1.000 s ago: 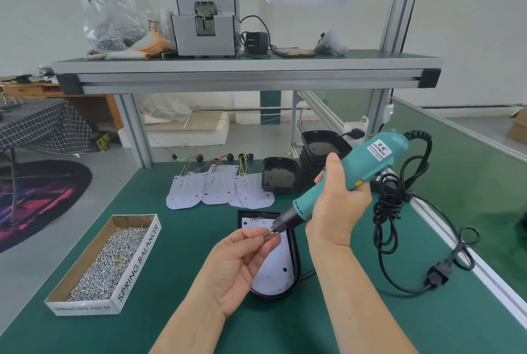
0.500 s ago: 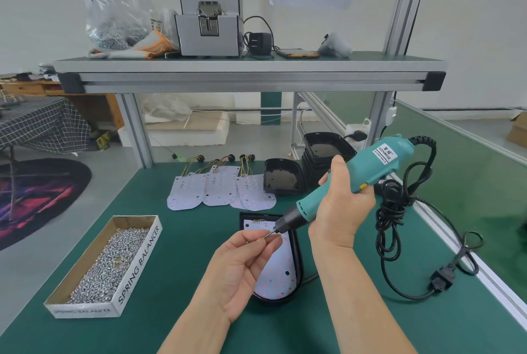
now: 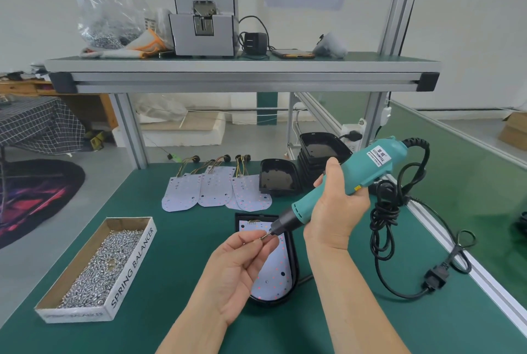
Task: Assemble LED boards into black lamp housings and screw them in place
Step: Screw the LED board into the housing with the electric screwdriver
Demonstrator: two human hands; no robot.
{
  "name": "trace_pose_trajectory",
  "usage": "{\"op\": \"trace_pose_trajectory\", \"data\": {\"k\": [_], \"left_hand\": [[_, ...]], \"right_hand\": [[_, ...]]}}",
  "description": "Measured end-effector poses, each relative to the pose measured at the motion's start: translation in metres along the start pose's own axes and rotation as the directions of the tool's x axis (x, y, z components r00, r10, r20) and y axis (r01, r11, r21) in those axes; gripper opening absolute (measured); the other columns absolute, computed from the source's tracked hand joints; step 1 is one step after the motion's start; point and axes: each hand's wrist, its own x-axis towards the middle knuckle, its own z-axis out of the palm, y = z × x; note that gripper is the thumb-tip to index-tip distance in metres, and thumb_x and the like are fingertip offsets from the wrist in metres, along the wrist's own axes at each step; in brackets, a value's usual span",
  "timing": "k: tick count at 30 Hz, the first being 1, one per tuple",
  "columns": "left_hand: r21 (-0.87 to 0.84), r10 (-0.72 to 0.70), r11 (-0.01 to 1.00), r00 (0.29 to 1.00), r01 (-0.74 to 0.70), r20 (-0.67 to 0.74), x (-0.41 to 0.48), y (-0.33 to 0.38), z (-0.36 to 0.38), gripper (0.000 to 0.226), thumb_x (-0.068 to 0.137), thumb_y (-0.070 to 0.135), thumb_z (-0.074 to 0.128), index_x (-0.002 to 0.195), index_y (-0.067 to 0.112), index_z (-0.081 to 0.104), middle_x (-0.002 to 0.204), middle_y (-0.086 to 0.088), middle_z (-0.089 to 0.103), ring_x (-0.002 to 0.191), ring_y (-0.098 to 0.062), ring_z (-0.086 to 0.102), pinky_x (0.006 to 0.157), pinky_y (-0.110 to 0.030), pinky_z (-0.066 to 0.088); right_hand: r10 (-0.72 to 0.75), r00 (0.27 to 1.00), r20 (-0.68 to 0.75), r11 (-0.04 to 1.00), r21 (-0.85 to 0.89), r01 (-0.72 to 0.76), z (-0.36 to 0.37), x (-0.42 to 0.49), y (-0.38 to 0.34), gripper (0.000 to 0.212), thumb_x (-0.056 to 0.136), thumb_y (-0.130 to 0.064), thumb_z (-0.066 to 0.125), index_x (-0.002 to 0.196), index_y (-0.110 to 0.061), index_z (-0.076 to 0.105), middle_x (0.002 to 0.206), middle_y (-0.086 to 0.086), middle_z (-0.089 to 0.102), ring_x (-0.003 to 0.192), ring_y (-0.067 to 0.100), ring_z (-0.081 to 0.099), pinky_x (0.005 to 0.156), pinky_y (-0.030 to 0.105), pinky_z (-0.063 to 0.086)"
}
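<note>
Your left hand (image 3: pixel 239 271) is raised above the surface (image 3: pixel 185 239), its thumb and fingertips pinching what looks like a small screw (image 3: pixel 261 240) against the tip of the electric screwdriver (image 3: pixel 356 176). Your right hand (image 3: pixel 336 211) is wrapped round the tool's teal body, tilting it down and to the left.

Directly under both hands, near the middle of the surface, the LED board (image 3: pixel 273 271) lies flat inside a black housing (image 3: pixel 295 253), with its short wires (image 3: pixel 253 221) at the far end.

The screw is probably the trickiest piece. It is tiny, hard and smooth, so it can easily roll out of your pinch. Hold it by the shank, close to the head, so the bit can seat.

The board looks like a thin, light, stiff sheet. If it needs nudging, push on its edges or a bare patch, not on the red-dotted LEDs or the wires, which look delicate.

The housing seems to be rigid, light plastic, so it may skate or rock under the driver's push. Steady it with fingers on its rim.

The screwdriver is likely the heaviest item, and its coiled cord (image 3: pixel 385 211) hangs to the right and may tug at your grip.

More screws fill the cardboard box (image 3: pixel 97 268) on the near left. Spare boards (image 3: pixel 211 191) and empty housings (image 3: pixel 278 179) lie on the far side.
</note>
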Motion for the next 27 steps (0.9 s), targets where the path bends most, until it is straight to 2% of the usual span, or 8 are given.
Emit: {"op": "trace_pose_trajectory", "data": {"k": [16, 20, 23, 25, 27], "left_hand": [[-0.011, 0.021, 1.0, 0.999, -0.021, -0.041, -0.002, -0.004, 0.003, 0.025, 0.069, -0.007, 0.064, 0.095, -0.007, 0.066, 0.1, -0.026, 0.073, 0.09, -0.03, 0.076, 0.065, -0.024, 0.06], [0.045, 0.072, 0.997, 0.996, -0.07, -0.06, -0.003, -0.007, 0.005, 0.014, 0.082, -0.011, 0.059, 0.093, -0.006, 0.066, 0.103, -0.027, 0.073, 0.094, -0.031, 0.075, 0.068, -0.024, 0.06], [0.086, 0.13, 0.989, 0.989, -0.123, -0.077, -0.006, -0.009, 0.01, 0.016, 0.09, -0.013, 0.054, 0.09, -0.004, 0.068, 0.099, -0.026, 0.073, 0.093, -0.032, 0.075, 0.07, -0.023, 0.06], [0.058, 0.141, 0.989, 0.985, -0.136, -0.097, -0.007, -0.009, 0.015, 0.016, 0.089, -0.012, 0.054, 0.091, -0.004, 0.068, 0.095, -0.023, 0.075, 0.09, -0.03, 0.076, 0.068, -0.022, 0.06], [-0.024, 0.077, 0.997, 0.992, -0.08, -0.097, -0.007, -0.008, 0.017, 0.015, 0.09, -0.012, 0.054, 0.097, -0.008, 0.066, 0.093, -0.021, 0.075, 0.084, -0.026, 0.077, 0.063, -0.021, 0.059]], "right_hand": [[-0.008, 1.0, 0.013, 1.0, -0.017, 0.008, -0.004, 0.0, -0.001, 0.019, 0.08, -0.026, 0.071, 0.076, -0.019, 0.054, 0.056, -0.006, 0.056, 0.054, 0.011, 0.054, 0.055, 0.024, 0.047], [-0.007, 1.0, 0.01, 1.0, -0.021, 0.007, -0.004, -0.001, -0.002, 0.021, 0.08, -0.029, 0.071, 0.075, -0.019, 0.053, 0.056, -0.007, 0.056, 0.053, 0.011, 0.053, 0.054, 0.023, 0.047], [0.003, 1.0, -0.01, 1.0, -0.007, -0.003, -0.002, 0.0, -0.005, 0.019, 0.079, -0.028, 0.07, 0.077, -0.019, 0.053, 0.056, -0.007, 0.056, 0.053, 0.01, 0.053, 0.055, 0.023, 0.047], [-0.002, 1.0, -0.003, 1.0, 0.002, 0.002, 0.0, 0.001, -0.007, 0.018, 0.08, -0.028, 0.07, 0.076, -0.02, 0.054, 0.056, -0.007, 0.055, 0.053, 0.011, 0.053, 0.055, 0.023, 0.047], [-0.018, 1.0, 0.025, 1.0, 0.012, 0.018, 0.001, 0.0, -0.009, 0.019, 0.081, -0.026, 0.07, 0.073, -0.022, 0.053, 0.056, -0.006, 0.055, 0.053, 0.012, 0.052, 0.055, 0.024, 0.046]]}}
